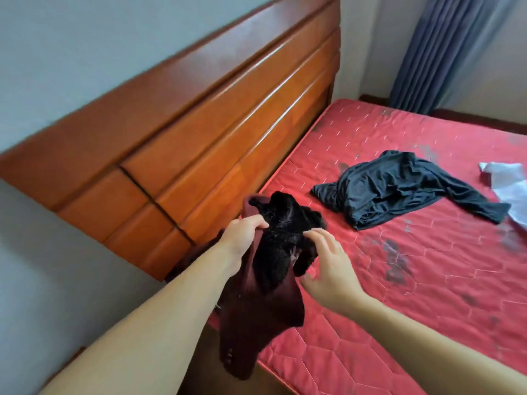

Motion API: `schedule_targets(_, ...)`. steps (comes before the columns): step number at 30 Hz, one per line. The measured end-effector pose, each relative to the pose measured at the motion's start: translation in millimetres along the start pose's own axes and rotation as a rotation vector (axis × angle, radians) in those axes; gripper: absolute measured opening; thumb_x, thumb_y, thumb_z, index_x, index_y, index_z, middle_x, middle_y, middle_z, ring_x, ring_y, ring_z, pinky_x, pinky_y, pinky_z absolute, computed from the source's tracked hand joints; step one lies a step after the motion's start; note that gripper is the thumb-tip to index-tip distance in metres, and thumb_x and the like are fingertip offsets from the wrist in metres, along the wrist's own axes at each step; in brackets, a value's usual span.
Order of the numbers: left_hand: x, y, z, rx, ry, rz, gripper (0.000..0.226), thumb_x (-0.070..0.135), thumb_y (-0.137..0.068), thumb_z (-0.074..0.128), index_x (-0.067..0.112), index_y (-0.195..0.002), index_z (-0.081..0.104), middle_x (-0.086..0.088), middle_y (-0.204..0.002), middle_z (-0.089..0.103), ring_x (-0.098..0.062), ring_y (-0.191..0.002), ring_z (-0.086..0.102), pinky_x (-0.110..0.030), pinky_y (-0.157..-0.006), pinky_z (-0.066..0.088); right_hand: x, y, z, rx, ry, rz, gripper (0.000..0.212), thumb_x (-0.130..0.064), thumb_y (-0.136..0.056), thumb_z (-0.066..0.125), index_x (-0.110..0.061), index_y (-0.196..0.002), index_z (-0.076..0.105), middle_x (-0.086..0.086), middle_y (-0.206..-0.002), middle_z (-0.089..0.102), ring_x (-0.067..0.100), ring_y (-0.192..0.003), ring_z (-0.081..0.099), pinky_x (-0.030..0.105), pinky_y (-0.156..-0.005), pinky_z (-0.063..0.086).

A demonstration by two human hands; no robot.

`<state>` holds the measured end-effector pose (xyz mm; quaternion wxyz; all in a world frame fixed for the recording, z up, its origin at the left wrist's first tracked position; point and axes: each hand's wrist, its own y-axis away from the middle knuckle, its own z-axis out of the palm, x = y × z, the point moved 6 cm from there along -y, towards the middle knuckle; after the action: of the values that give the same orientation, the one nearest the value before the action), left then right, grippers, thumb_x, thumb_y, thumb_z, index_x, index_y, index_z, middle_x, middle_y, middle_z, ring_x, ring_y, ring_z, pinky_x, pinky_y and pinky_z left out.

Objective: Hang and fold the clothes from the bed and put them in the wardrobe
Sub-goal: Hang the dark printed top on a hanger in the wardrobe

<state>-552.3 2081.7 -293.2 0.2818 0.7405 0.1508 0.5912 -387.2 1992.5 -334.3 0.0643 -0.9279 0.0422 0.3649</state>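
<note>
Your red quilted mattress (427, 280) fills the right of the view below the orange-brown wooden headboard (199, 138), and over its near corner you are holding up the dark maroon jacket with a black fuzzy lining (268, 280), so it hangs clear of the bed rather than lying on it. Your left hand (242, 238) is clenched on the maroon edge near the collar, taking the weight; your right hand (328, 266) has its fingers loosely spread, fingertips just touching the black lining without gripping it. To do this step well, I would pinch the opposite shoulder with the right hand so the collar opens level, then let the body drop straight before you reach for a hanger. The jacket looks bunched and partly inside out, its plush lining bulging at the top and a cuff with small buttons dangling lowest. Further along the mattress a crumpled dark grey long-sleeved top (399, 189) lies spread, and just beside its sleeve, at the frame's edge, a pale lilac garment (507, 183) waits.
</note>
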Motion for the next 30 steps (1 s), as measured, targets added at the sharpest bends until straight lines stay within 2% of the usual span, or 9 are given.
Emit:
schedule_targets(4, 90, 84, 6, -0.305, 0.031, 0.217, 0.031, 0.022, -0.069, 0.060, 0.004, -0.090, 0.073, -0.018, -0.092, 0.071, -0.028, -0.078, 0.066, -0.035, -0.081, 0.053, -15, -16, -79, 0.120, 0.261, 0.087, 0.105, -0.052, -0.064, 0.073, -0.033, -0.151, 0.018, -0.006, -0.158, 0.020, 0.021, -0.144, 0.020, 0.048, -0.111, 0.027)
schedule_targets(6, 123, 128, 8, -0.438, 0.043, 0.302, 0.025, 0.022, -0.066, 0.058, 0.007, -0.077, 0.075, -0.013, -0.078, 0.071, -0.024, -0.066, 0.067, -0.026, -0.065, 0.055, -49, -20, -110, 0.157, 0.209, -0.001, 0.086, -0.053, -0.060, 0.066, -0.029, -0.139, 0.041, -0.003, -0.146, 0.044, 0.024, -0.134, 0.039, 0.046, -0.102, 0.039)
schedule_targets(8, 147, 164, 11, -0.508, 0.026, 0.362, 0.024, 0.024, -0.061, 0.058, 0.009, -0.068, 0.075, -0.010, -0.070, 0.071, -0.021, -0.058, 0.066, -0.022, -0.058, 0.055, -84, -12, -141, 0.233, 0.164, -0.090, 0.038, -0.040, -0.060, 0.057, -0.025, -0.095, 0.058, 0.005, -0.104, 0.069, 0.033, -0.100, 0.063, 0.036, -0.072, 0.045)
schedule_targets(11, 169, 200, 10, -0.538, 0.020, 0.452, 0.022, 0.024, -0.057, 0.060, 0.011, -0.066, 0.076, -0.009, -0.070, 0.072, -0.020, -0.057, 0.067, -0.022, -0.055, 0.054, -107, 12, -200, 0.375, 0.086, -0.080, 0.012, -0.028, -0.060, 0.055, -0.021, -0.070, 0.056, 0.005, -0.066, 0.067, 0.031, -0.069, 0.065, 0.036, -0.058, 0.044)
schedule_targets(15, 190, 224, 9, -0.490, -0.098, 0.500, 0.021, 0.030, -0.062, 0.060, 0.017, -0.070, 0.073, -0.007, -0.078, 0.069, -0.021, -0.066, 0.065, -0.027, -0.061, 0.050, -132, 47, -301, 0.592, -0.051, -0.034, 0.010, -0.022, -0.059, 0.050, -0.015, -0.059, 0.058, -0.009, -0.047, 0.050, -0.007, -0.052, 0.043, 0.030, -0.054, 0.044)
schedule_targets(20, 191, 240, 35, -0.272, -0.402, 0.496, 0.017, 0.037, -0.081, 0.059, 0.021, -0.075, 0.060, 0.004, -0.059, 0.059, -0.011, -0.050, 0.057, -0.026, -0.060, 0.048, -177, 92, -400, 0.608, -0.091, -0.012, 0.019, -0.014, -0.061, 0.046, -0.010, -0.067, 0.063, -0.006, -0.051, 0.059, 0.004, -0.047, 0.053, 0.021, -0.044, 0.045)
schedule_targets(25, 195, 297, 114, 0.012, -0.582, 0.903, 0.033, 0.045, -0.089, 0.062, 0.019, -0.109, 0.063, 0.000, -0.099, 0.066, -0.018, -0.092, 0.064, -0.033, -0.082, 0.052, -172, 138, -458, 0.530, 0.039, 0.101, 0.021, -0.020, -0.068, 0.049, -0.008, -0.068, 0.066, 0.001, -0.056, 0.065, 0.015, -0.050, 0.061, 0.022, -0.045, 0.045)
schedule_targets(28, 180, 360, 194, -0.259, -0.461, 1.121, 0.051, 0.068, -0.072, 0.067, 0.033, -0.109, 0.060, 0.014, -0.098, 0.063, -0.002, -0.088, 0.061, -0.021, -0.076, 0.048, -144, 174, -490, 0.549, 0.066, 0.165, 0.021, -0.019, -0.068, 0.050, -0.008, -0.070, 0.068, 0.006, -0.066, 0.067, 0.022, -0.062, 0.063, 0.025, -0.052, 0.047)
schedule_targets(30, 152, 388, 257, -0.367, -0.700, 1.174, 0.090, 0.078, -0.057, 0.069, 0.037, -0.133, 0.043, 0.013, -0.122, 0.054, -0.003, -0.110, 0.053, -0.025, -0.092, 0.046, -122, 203, -514, 0.568, 0.053, 0.197, 0.018, -0.018, -0.068, 0.050, -0.009, -0.064, 0.066, 0.005, -0.061, 0.064, 0.023, -0.059, 0.061, 0.025, -0.050, 0.044)
